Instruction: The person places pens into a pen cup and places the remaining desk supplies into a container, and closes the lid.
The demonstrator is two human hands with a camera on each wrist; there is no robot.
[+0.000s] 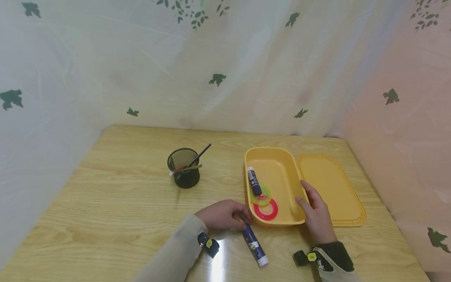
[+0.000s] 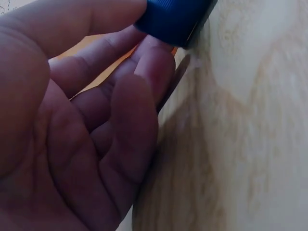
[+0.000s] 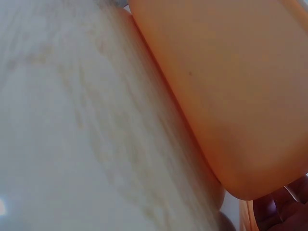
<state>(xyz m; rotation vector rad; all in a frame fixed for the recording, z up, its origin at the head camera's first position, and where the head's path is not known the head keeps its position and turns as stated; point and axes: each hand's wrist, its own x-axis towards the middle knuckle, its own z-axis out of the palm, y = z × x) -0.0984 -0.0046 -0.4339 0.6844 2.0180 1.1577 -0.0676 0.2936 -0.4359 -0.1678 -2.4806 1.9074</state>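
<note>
A dark blue glue stick [image 1: 253,243] with a white end lies slanted in front of the yellow plastic box [image 1: 286,172]. My left hand [image 1: 223,215] pinches its blue end; the left wrist view shows that blue end [image 2: 168,21] at the fingertips. With thumb and fingers over the rim, my right hand [image 1: 320,215] holds the box's right side. Along the left inside the box are another glue stick [image 1: 253,181], a yellow-green ring [image 1: 267,192] and a red ring [image 1: 274,213]. In the right wrist view, the box wall [image 3: 231,96] hides most of the right hand.
The flat yellow lid [image 1: 329,188] lies on the wooden table [image 1: 123,188] at the box's right. A black mesh pen cup [image 1: 186,180] holding several pencils or pens stands to the left. Patterned curtains [image 1: 246,102] hang behind and beside the table.
</note>
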